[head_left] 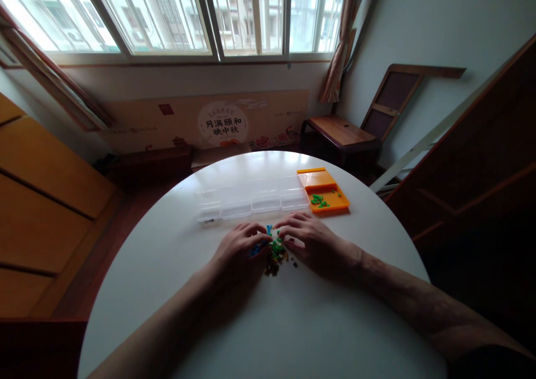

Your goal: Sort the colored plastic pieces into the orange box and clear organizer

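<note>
A small heap of tiny coloured pieces [276,254], green, blue and dark, lies on the round white table [268,323]. My left hand [238,252] rests palm down on the heap's left side, fingertips bent onto the pieces. My right hand [312,242] lies on the right side, fingers curled toward the heap. Whether either hand pinches a piece is hidden by the fingers. Beyond the hands stands a clear plastic compartment box [251,199]. To its right sits an orange tray [324,191] with a few green pieces [319,201] in it.
A low wooden table [341,130] and a leaning wooden frame [391,102] stand at the back right. Dark wood panels [481,161] line the right, orange-brown panels [37,189] the left. A printed cardboard sheet [221,122] leans under the windows.
</note>
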`<act>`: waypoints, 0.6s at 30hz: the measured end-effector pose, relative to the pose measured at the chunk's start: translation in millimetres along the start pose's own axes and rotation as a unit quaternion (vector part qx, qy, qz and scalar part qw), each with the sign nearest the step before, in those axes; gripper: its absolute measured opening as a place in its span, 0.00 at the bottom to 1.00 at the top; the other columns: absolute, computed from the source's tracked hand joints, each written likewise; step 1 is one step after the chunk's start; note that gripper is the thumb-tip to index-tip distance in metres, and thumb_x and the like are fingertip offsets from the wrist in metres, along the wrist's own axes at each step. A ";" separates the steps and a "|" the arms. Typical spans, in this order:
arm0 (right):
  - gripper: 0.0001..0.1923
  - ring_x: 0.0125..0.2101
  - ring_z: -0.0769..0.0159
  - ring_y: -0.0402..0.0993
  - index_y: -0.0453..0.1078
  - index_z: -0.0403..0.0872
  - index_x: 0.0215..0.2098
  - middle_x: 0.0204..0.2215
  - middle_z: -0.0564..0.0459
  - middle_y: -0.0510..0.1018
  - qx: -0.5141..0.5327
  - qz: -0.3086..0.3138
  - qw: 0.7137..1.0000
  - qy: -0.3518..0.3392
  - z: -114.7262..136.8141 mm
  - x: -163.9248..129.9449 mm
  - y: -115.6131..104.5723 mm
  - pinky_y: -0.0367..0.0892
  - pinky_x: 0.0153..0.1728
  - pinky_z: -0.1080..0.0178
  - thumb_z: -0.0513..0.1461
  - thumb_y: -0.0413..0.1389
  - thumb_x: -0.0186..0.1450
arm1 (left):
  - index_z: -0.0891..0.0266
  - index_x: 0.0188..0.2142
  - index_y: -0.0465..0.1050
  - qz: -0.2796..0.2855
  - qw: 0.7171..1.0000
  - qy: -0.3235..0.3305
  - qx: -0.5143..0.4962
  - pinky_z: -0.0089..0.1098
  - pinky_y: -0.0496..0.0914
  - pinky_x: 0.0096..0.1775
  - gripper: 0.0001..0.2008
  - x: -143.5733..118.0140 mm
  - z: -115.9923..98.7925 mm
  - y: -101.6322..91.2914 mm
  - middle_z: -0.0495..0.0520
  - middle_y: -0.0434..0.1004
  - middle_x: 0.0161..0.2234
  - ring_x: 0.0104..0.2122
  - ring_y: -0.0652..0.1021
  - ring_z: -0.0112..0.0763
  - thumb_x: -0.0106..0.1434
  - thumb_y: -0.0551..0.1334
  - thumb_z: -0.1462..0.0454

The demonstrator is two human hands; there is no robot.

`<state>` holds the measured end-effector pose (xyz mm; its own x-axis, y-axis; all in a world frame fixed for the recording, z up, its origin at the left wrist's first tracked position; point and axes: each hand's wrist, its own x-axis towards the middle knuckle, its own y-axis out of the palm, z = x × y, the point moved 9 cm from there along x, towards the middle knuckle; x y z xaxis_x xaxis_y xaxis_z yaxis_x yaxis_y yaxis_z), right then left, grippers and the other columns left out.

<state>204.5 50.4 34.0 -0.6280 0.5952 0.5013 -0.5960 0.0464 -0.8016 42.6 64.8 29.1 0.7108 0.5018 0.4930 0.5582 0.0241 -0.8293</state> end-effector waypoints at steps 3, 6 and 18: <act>0.02 0.56 0.57 0.80 0.77 0.52 0.47 0.58 0.49 0.85 -0.005 -0.002 1.000 -0.014 -0.1 -1.0 1.7 0.71 0.62 0.50 0.38 0.61 0.78 | 0.52 0.47 0.84 -0.001 1.000 0.008 -0.005 0.37 0.76 0.47 0.06 0.8 -2.1 -0.8 0.53 0.85 0.46 0.43 0.83 0.36 0.72 0.71 0.64; 0.02 0.57 0.57 0.79 0.76 0.51 0.46 0.58 0.49 0.84 -0.006 0.002 1.000 -0.015 -2.3 -1.3 4.4 0.71 0.62 0.50 0.38 0.60 0.79 | 0.53 0.44 0.84 -0.010 1.000 0.005 -0.021 0.36 0.76 0.47 0.04 1.3 -0.3 -2.4 0.53 0.85 0.45 0.42 0.83 0.36 0.72 0.71 0.64; 0.05 0.43 0.56 0.78 0.72 0.50 0.44 0.40 0.48 0.83 -0.033 -0.110 0.991 0.068 -34.5 -9.5 -32.1 0.73 0.49 0.54 0.35 0.56 0.79 | 0.57 0.48 0.82 -0.016 0.997 0.001 -0.076 0.34 0.76 0.47 0.05 -0.7 -1.3 -9.9 0.56 0.87 0.45 0.43 0.84 0.36 0.78 0.65 0.62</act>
<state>246.9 70.9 43.7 -0.4101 0.6670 0.6220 -0.6742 0.2376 -0.6993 37.1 63.1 37.3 0.6916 0.5016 0.5196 0.6396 -0.0912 -0.7633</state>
